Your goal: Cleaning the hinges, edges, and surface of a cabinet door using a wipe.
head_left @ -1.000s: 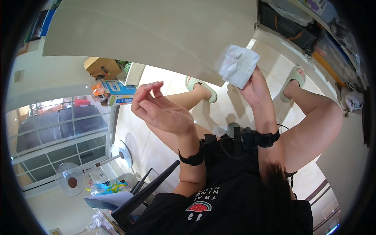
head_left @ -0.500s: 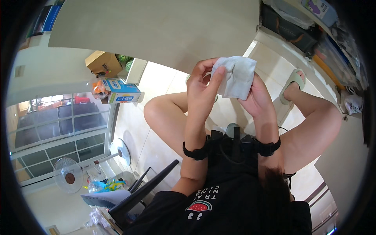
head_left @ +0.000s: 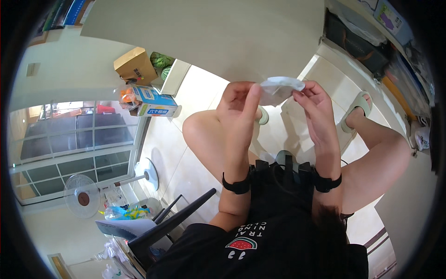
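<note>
A folded white wipe (head_left: pixel 281 84) is held up in front of me, stretched between both hands. It is tipped so that its upper edge and a shaded, creased face show. My left hand (head_left: pixel 238 103) pinches the wipe's left end, its thumb pointing up along the edge; the other fingers curl behind and are partly hidden. The right end is gripped between the thumb and fingers of my right hand (head_left: pixel 318 108). Both wrists wear black straps.
A pale grey panel (head_left: pixel 209 32) spans the far side. At left stand a blue carton (head_left: pixel 158 101), a brown paper bag (head_left: pixel 134 66), watermelons (head_left: pixel 161 59) and a fan (head_left: pixel 83 198). A black chair (head_left: pixel 172 218) is near my left elbow. Cluttered shelves (head_left: pixel 360 44) line the right.
The wipe has gone from facing me flat to tilted and seen nearly edge-on. My right hand has turned, its fingers now over the wipe's right end. The view has shifted slightly.
</note>
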`<state>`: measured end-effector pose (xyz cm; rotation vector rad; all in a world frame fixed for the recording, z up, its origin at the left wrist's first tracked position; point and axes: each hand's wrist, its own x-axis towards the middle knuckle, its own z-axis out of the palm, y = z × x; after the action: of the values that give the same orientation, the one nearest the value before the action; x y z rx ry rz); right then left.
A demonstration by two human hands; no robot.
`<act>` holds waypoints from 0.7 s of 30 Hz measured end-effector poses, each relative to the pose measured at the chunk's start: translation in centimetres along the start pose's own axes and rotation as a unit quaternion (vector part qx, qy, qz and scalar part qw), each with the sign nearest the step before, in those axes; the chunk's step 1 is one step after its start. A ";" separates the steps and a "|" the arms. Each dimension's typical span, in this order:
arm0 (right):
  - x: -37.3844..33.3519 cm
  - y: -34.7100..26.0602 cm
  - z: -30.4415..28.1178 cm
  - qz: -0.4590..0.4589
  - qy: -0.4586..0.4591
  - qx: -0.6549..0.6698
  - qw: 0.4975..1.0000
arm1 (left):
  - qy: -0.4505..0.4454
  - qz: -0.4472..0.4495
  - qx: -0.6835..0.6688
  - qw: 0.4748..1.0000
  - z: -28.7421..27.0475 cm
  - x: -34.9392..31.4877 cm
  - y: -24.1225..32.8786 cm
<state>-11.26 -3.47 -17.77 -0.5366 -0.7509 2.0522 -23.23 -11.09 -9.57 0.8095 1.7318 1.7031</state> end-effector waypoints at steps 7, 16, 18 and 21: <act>2.1 0.0 3.7 -0.043 0.040 -0.192 0.980 | 0.125 0.229 -0.026 0.965 -2.8 0.7 -0.5; 3.8 4.8 7.6 -0.216 0.068 -0.209 0.951 | 0.066 0.107 -0.083 0.989 -3.4 2.0 -2.7; 3.3 5.6 7.7 -0.262 0.056 -0.276 0.923 | 0.063 0.110 -0.100 0.987 -3.7 2.2 -2.9; 3.3 6.8 7.5 -0.335 0.072 -0.349 0.873 | 0.044 0.125 -0.108 0.985 -4.0 2.3 -2.6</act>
<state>-21.62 -6.07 -17.27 -0.6876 -1.3700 1.0519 -27.83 -11.97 -12.08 0.8910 1.5161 2.0809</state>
